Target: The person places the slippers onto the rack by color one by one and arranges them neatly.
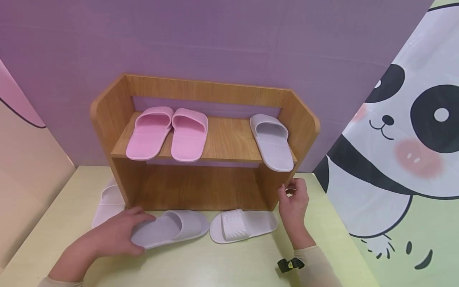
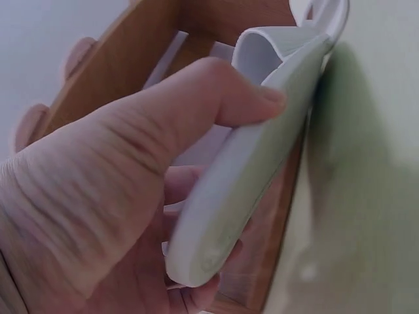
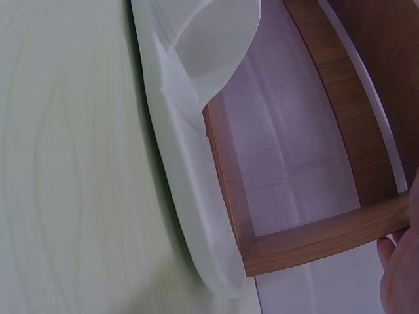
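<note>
My left hand (image 1: 114, 233) grips the heel end of a pale lilac slide slipper (image 1: 157, 232) in front of a small wooden shoe rack (image 1: 229, 135). In the left wrist view, the thumb presses along the edge of this slipper (image 2: 262, 154), which is tilted, with the other fingers on its far side. My right hand (image 1: 295, 205) holds the front edge of the rack's right side panel, its fingers curled at the panel. A white slipper (image 1: 258, 223) lies sideways between the hands, toe to the left, close to the rack's base.
Two pink slippers (image 1: 148, 137) stand side by side on the upper shelf at left. One lilac slipper (image 1: 274, 147) sits there at right, overhanging the front. Left of the rack, another pale slipper (image 1: 109, 203) lies on the table (image 1: 201, 267). A purple wall (image 1: 215, 40) rises behind.
</note>
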{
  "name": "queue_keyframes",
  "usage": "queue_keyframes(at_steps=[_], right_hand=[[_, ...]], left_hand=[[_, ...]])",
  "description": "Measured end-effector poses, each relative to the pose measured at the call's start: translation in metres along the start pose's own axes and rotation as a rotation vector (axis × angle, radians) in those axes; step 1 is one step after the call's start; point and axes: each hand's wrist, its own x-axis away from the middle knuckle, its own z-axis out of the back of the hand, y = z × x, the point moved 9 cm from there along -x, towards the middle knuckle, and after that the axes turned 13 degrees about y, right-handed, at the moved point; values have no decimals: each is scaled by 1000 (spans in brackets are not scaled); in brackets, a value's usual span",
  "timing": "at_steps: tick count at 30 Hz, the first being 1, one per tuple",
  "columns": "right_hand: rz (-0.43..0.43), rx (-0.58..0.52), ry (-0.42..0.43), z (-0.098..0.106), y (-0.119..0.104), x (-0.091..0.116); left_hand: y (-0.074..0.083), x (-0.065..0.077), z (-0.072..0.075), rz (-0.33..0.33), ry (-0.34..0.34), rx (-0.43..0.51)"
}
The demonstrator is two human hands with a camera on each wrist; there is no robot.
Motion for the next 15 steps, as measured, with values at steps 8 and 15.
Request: queue_keyframes(at_steps=[8,15], right_hand=[[-6,-27,8,1,-1,1],[1,-30,7,0,-3,1]], left_hand=[[15,-4,21,-35,98,-3],[30,-9,32,-107,212,-19]])
